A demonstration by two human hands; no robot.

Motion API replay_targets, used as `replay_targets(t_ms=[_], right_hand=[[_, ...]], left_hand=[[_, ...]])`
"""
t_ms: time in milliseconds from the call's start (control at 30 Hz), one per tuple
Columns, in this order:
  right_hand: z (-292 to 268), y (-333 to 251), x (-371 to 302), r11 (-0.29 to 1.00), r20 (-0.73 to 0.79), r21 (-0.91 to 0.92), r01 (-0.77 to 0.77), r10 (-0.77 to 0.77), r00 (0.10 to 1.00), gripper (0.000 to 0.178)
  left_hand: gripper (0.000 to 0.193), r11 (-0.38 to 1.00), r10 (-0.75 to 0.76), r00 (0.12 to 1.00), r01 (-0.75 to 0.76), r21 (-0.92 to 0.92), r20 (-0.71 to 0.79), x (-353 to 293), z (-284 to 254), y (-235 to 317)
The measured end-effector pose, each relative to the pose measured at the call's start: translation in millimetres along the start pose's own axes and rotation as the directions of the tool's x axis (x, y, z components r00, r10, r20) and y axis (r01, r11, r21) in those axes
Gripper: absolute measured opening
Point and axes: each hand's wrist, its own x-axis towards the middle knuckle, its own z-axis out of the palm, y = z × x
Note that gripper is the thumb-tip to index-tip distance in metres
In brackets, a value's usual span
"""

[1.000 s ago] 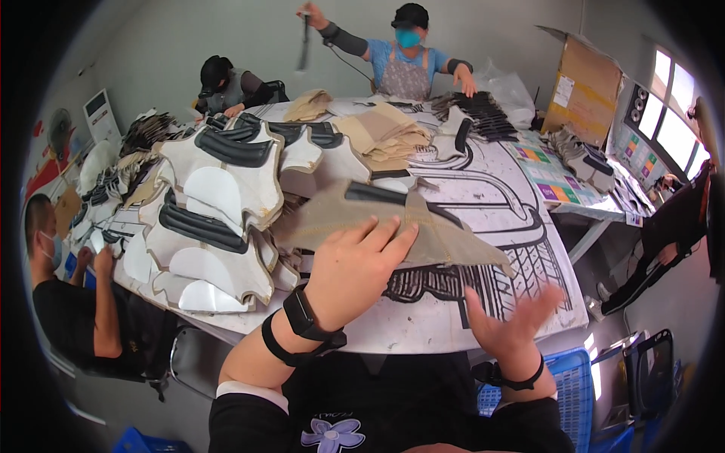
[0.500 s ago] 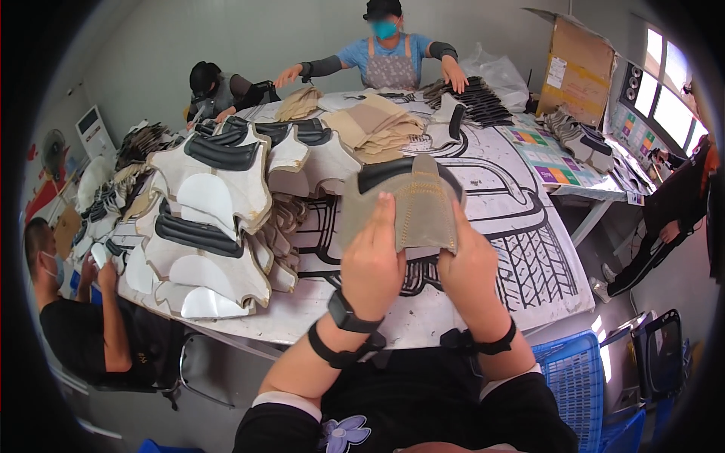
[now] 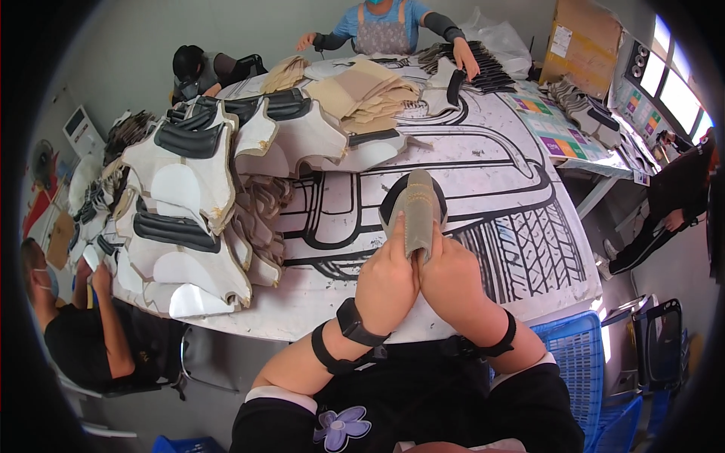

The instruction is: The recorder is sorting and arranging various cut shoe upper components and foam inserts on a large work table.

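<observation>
A greige shoe upper (image 3: 418,209) with yellow stitching and a black padded collar is folded lengthwise above the near middle of the table. My left hand (image 3: 388,281) is closed on its left side, while my right hand (image 3: 451,279) grips the right side. Both hands press together below the fold, and their fingertips are partly hidden by the piece. To the left stand stacks of similar pale uppers (image 3: 177,200) with black padded collars. One more upper (image 3: 366,155) lies flat beside the stacks.
A white sheet with black line drawings (image 3: 483,181) covers the table. Beige flat pieces (image 3: 362,90) and dark collar pieces (image 3: 491,72) lie at the back, where a person (image 3: 381,30) reaches in. Two others sit left. A blue crate (image 3: 570,370) stands to my right.
My hands have come together, folding the upper that was spread wide. Another upper now lies beside the stacks. The person across has shifted an arm toward an upper at the back.
</observation>
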Motion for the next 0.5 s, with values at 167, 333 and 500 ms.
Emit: replay_targets(t_ms=[167,333,500], right_hand=[[8.8,6.4,3.6,0.985,0.231,0.078,-0.155,0.133,0.964,0.053],[0.0,29.3,19.0,0.962,-0.039,0.257,-0.096,0.109,0.993,0.048],[-9.3,22.1,20.2,0.985,-0.286,0.097,0.144,-0.111,0.952,0.033]], left_hand=[[0.047,0.997,-0.033,0.992,0.024,0.076,0.123,4.3,-5.8,-11.9],[0.063,0.946,0.073,0.980,-0.127,0.299,0.185,19.4,-25.1,-25.1],[0.065,0.982,0.098,0.967,-0.133,0.135,0.237,26.1,-41.7,-13.0]])
